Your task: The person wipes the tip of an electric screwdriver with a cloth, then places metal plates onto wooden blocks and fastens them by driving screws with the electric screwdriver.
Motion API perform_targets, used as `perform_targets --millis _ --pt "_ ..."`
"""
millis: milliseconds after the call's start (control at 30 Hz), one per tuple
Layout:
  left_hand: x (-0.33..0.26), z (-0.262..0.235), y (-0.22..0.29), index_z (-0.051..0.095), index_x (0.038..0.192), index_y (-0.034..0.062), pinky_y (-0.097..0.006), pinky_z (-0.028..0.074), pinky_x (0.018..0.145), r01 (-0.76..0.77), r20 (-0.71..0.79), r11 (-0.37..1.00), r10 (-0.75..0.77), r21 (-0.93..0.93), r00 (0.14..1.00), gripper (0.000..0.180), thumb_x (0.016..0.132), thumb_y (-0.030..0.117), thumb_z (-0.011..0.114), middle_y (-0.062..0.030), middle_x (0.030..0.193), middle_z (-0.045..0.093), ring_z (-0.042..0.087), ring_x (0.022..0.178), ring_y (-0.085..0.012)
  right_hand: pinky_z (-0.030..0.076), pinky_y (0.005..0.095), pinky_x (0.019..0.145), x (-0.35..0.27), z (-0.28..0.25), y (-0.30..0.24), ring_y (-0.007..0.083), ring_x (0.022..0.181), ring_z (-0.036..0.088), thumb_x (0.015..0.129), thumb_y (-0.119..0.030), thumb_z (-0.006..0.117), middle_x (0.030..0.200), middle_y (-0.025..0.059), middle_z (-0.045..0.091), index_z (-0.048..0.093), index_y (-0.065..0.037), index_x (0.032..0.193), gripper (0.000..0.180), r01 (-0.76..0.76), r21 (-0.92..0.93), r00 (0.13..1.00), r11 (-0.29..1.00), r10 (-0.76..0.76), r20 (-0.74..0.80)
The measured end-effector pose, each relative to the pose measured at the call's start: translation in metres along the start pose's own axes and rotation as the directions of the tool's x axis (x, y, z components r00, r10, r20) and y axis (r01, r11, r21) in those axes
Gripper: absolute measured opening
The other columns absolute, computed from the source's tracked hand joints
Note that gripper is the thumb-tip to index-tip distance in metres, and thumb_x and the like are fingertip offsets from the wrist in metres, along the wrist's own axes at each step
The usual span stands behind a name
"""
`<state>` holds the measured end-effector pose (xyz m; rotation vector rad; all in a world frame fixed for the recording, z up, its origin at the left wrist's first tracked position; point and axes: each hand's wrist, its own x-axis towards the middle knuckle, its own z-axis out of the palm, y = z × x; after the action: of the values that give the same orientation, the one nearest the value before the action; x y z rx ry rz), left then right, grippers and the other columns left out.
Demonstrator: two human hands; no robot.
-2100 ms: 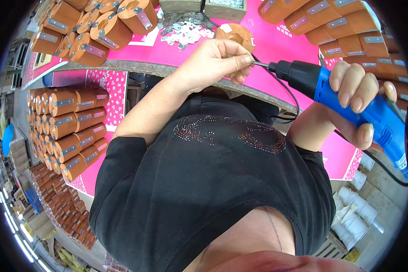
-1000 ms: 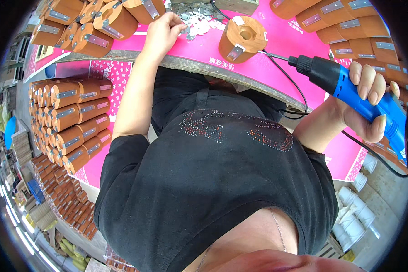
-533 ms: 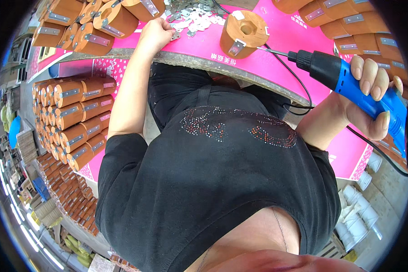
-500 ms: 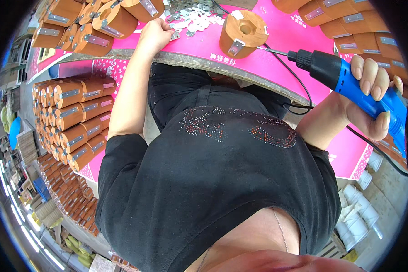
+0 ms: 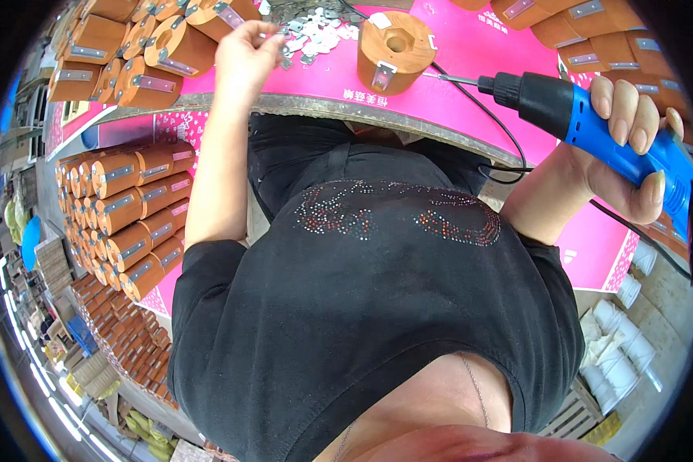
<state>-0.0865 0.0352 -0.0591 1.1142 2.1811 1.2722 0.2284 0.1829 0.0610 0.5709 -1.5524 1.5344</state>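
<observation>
A: Who is at the table, and what does the right hand hold?

B: A person in a black top works at a pink tabletop, the right hand curled firmly around a blue-and-black electric screwdriver at the right. Its slender bit points left toward a wooden cylinder.

A: Where does that cylinder stand?

B: The wooden cylinder is upright at far center, with a round hole within the recess in its top and a metal plate on its near side. The bit's tip is just beside it (whether the two touch, one cannot tell).

A: And the left hand?

B: The left hand is raised at far left, beside a loose scatter of small metal plates. Its fingers are bent, thumb and forefinger close together; whether they pinch anything cannot be told.

A: What surrounds the scene?

B: Plate-fitted wooden cylinders are piled on three sides: a far-left heap, a near-left stack and a far-right stack. White buckets sit near right, below table level.
</observation>
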Motion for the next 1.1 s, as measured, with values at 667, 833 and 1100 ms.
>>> perform_targets --millis 667,833,1100 --pt "-0.045 0.048 0.054 0.065 0.091 0.0065 -0.031 0.042 0.073 -0.639 0.019 0.759 0.642 0.123 0.766 0.020 0.072 0.009 0.064 -0.0069 0.083 0.056 0.054 0.078 -0.0192 0.036 0.0313 0.071 -0.006 0.005 -0.005 0.0139 0.073 0.047 0.065 -0.030 0.051 0.080 0.0025 0.054 0.047 -0.003 0.112 0.055 -0.026 -0.016 0.978 1.000 0.022 -0.208" --pt "-0.021 0.031 0.057 0.062 0.102 0.0147 -0.034 0.036 0.086 -0.827 0.301 0.549 0.773 0.124 0.558 0.035 0.068 0.016 0.068 -0.0094 0.109 0.051 0.047 0.101 -0.0241 0.036 0.0321 0.072 -0.005 0.006 0.000 0.0144 0.074 0.047 0.067 -0.030 0.049 0.082 0.0026 0.054 0.046 -0.002 0.114 0.055 -0.017 0.006 0.981 1.000 0.018 -0.191" --pt "-0.014 0.043 0.049 0.066 0.092 0.0137 -0.036 0.040 0.084 -0.864 0.260 0.491 0.825 0.111 0.502 0.029 0.063 0.018 0.070 -0.0045 0.107 0.057 0.049 0.102 -0.0244 0.035 0.0336 0.074 -0.002 0.007 0.001 0.0146 0.076 0.047 0.069 -0.030 0.046 0.084 0.0037 0.054 0.044 -0.003 0.117 0.056 -0.046 0.000 0.984 0.999 0.046 -0.174"
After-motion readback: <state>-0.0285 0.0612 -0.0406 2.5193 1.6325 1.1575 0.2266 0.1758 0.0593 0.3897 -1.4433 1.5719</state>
